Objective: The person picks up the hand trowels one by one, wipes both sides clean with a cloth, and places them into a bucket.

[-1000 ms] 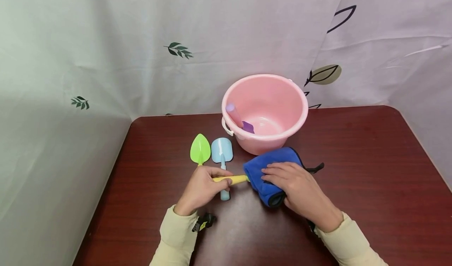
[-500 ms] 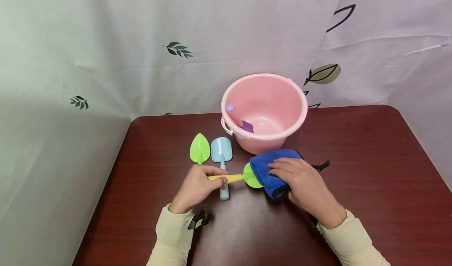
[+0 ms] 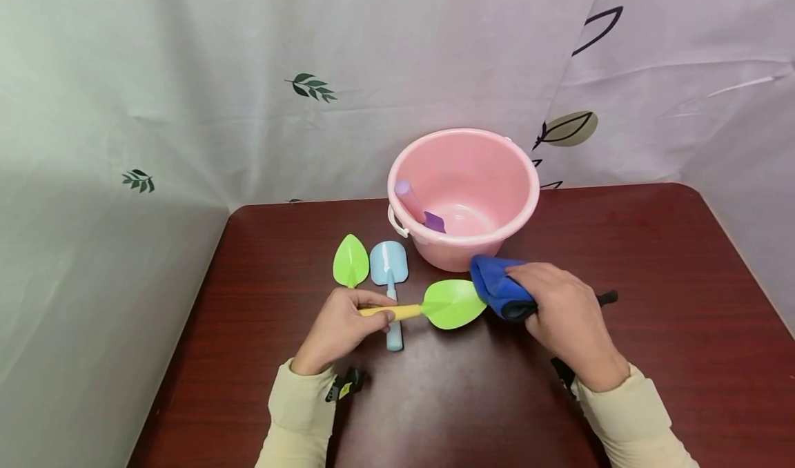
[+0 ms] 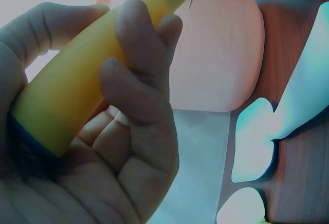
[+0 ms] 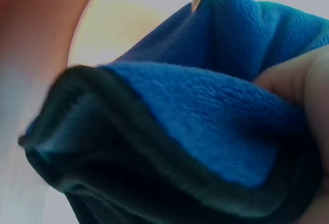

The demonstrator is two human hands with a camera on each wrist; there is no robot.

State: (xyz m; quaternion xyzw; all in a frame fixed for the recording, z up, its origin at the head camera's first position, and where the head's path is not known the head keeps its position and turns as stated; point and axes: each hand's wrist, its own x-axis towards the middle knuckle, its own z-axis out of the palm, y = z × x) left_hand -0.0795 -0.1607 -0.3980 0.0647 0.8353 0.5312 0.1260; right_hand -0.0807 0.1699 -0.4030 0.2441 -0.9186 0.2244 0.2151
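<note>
Two hands are working above a reddish-brown desk [image 3: 652, 261]. The left hand [image 3: 338, 326] is holding a green shovel [image 3: 450, 305] by its yellow handle; its grip is clamping there, with the thumb lying on one side and the fingers curling round the other. That shovel's blade is pointing toward the right hand [image 3: 571, 319], while its handle is crossing over a light blue shovel [image 3: 389, 262]. The right hand is clutching a blue cloth [image 3: 499, 285] with black edging, its grip clamping on the folded bundle. The cloth is sitting right at the tip of the green blade; whether the two are touching, the views are not making clear.

A pink bucket [image 3: 456, 255] is standing farther back, its white handle [image 3: 399, 230] hanging on the left side. Inside, a purple shovel [image 3: 410, 202] is leaning against the left wall, blade down. The light blue shovel is lying on the desk beside a green trowel [image 3: 350, 261], whose handle the left hand is hiding. Pale yellow sleeves [image 3: 301, 406] are covering both forearms. A leaf-print curtain [image 3: 404, 33] is hanging behind.
</note>
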